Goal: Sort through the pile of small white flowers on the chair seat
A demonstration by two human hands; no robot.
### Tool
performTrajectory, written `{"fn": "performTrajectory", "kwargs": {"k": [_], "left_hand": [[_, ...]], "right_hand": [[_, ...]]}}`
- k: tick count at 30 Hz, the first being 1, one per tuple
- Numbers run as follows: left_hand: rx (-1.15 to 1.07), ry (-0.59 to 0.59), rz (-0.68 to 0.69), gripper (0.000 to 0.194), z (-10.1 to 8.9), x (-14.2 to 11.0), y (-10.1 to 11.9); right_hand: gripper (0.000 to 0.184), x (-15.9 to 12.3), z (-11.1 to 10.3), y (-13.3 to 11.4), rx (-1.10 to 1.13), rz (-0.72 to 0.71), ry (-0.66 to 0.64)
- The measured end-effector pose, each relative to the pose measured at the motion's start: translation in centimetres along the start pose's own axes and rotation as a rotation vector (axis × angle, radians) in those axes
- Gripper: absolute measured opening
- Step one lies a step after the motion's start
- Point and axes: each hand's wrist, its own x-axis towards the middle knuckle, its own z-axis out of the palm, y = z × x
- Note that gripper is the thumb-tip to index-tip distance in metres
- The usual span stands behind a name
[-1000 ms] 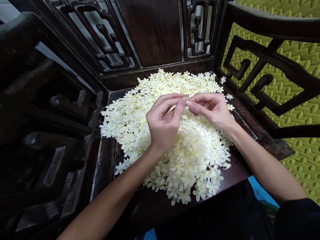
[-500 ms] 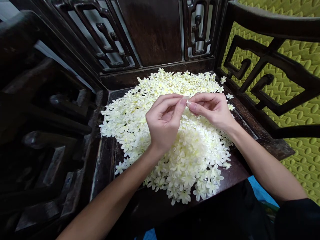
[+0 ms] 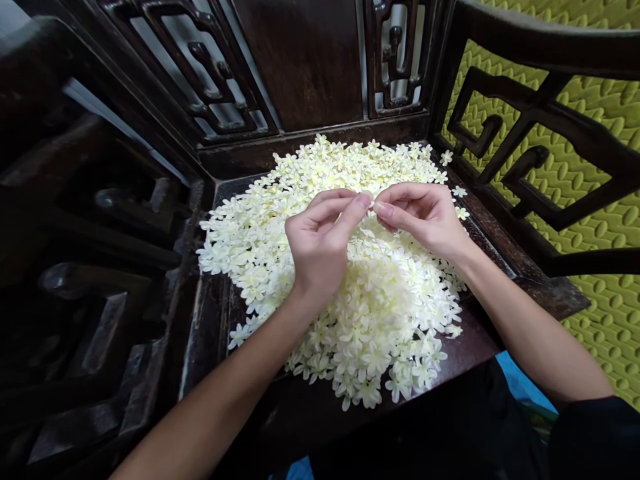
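A heap of small white flowers with pale yellow centres covers much of a dark wooden seat. Above the middle of the heap, my left hand has its thumb and forefinger pressed together in a pinch. My right hand pinches the same way, its fingertips almost touching those of the left. A tiny whitish bit shows between the two sets of fingertips, too small to name. Both palms are turned inward, and the other fingers are curled loosely.
Behind the heap rises a carved wooden backrest. Openwork armrests stand at the left and right. Past the right one lies a yellow-green quilted cover. Several loose flowers lie by the right edge, one a stray flower.
My left hand has shifted slightly left and its wrist has turned a little. The right hand has barely moved. The heap looks the same.
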Motion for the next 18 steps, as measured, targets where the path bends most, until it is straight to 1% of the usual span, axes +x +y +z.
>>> {"fn": "performTrajectory", "kwargs": {"k": [3,6,8,10,13,15,18], "left_hand": [[-0.076,-0.030,-0.075,0.011,-0.04,0.22,-0.06],[-0.160,-0.097,-0.177,0.019,-0.07,0.44,-0.01],[-0.193,-0.133,-0.219,0.024,-0.15,0.59,-0.05],[-0.186,-0.148,-0.222,0.027,-0.26,0.69,-0.11],[-0.106,-0.139,-0.164,0.030,-0.39,0.70,-0.12],[-0.051,-0.138,-0.131,0.028,-0.43,0.63,-0.10],[-0.026,-0.145,-0.126,0.028,-0.46,0.47,-0.08]], "right_hand": [[0.017,-0.01,0.08,0.01,0.001,0.009,0.008],[0.016,-0.01,0.20,-0.06,0.009,0.010,0.008],[0.016,-0.01,0.23,-0.12,0.011,0.010,0.004],[0.016,-0.02,0.20,-0.15,0.015,0.003,0.005],[0.016,-0.04,0.12,-0.24,-0.015,-0.004,0.030],[0.018,-0.03,0.11,-0.37,-0.053,0.006,0.058],[0.023,0.01,0.17,-0.52,-0.093,0.014,0.103]]}}
